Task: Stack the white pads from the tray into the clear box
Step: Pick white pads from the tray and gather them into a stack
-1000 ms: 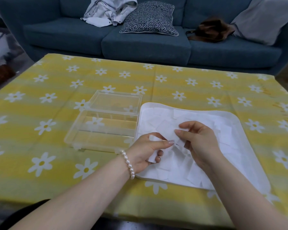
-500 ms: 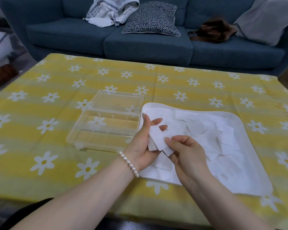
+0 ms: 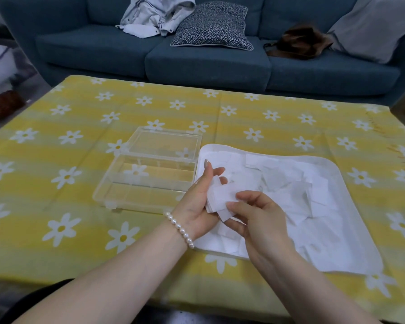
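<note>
A white tray (image 3: pixel 351 206) on the table holds several loose white pads (image 3: pixel 288 183). Just left of it stands the clear box (image 3: pixel 147 183) with its lid folded open behind; I see no pads in it. My left hand (image 3: pixel 197 202), with a pearl bracelet on the wrist, holds a small stack of white pads (image 3: pixel 220 197) upright over the tray's left edge. My right hand (image 3: pixel 253 216) pinches the lower right corner of that same stack.
A yellow tablecloth with white daisies (image 3: pixel 80 206) covers the table. Behind it is a blue sofa (image 3: pixel 208 64) with a patterned cushion, a grey garment and a brown bag. The box's open lid (image 3: pixel 166 141) lies flat on the far side.
My left hand has lifted off the tray and turned palm up with a stack of pads. My right hand has brought a pad onto that stack and now pinches it.
</note>
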A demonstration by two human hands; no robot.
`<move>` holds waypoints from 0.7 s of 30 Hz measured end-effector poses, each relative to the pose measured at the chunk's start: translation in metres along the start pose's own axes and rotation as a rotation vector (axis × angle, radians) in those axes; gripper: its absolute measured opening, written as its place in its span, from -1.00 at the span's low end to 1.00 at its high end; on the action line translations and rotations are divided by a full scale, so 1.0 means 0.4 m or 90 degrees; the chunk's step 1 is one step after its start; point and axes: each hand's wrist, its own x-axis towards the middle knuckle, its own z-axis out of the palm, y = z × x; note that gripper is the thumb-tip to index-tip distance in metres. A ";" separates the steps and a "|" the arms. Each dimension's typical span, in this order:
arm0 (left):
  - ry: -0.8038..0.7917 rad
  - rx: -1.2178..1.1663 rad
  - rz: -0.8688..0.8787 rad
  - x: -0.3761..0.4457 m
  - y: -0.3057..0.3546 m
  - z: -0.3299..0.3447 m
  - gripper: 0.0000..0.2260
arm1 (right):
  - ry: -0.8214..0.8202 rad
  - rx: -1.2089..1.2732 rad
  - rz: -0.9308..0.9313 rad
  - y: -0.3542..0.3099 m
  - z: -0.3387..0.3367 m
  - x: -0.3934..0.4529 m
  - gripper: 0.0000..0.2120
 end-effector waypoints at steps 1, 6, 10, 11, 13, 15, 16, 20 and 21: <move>-0.002 -0.003 0.001 0.000 0.003 0.000 -0.65 | -0.003 -0.003 -0.003 -0.001 0.000 -0.002 -0.80; -0.002 -0.029 0.008 0.003 0.019 -0.003 -0.71 | -0.005 -0.012 -0.010 -0.006 0.000 -0.011 -0.79; 0.008 -0.046 0.019 0.007 0.033 -0.002 -0.74 | 0.012 -0.026 -0.016 -0.009 -0.003 -0.014 -0.77; 0.011 -0.042 0.021 0.008 0.038 -0.003 -0.75 | 0.017 -0.029 -0.019 -0.011 -0.005 -0.014 -0.76; 0.022 -0.037 0.023 0.010 0.046 -0.004 -0.74 | 0.024 -0.031 -0.027 -0.018 -0.011 -0.015 -0.76; 0.037 -0.029 0.029 0.012 0.052 -0.004 -0.72 | 0.028 -0.025 -0.035 -0.027 -0.020 -0.015 -0.77; 0.042 -0.020 0.034 0.012 0.053 -0.004 -0.70 | 0.029 -0.016 -0.039 -0.030 -0.024 -0.016 -0.77; 0.029 0.015 0.027 0.011 0.038 -0.002 -0.53 | 0.022 0.040 -0.051 -0.034 -0.027 -0.016 -0.78; 0.024 0.020 0.018 0.009 0.027 0.000 -0.49 | 0.018 0.055 -0.049 -0.032 -0.024 -0.015 -0.78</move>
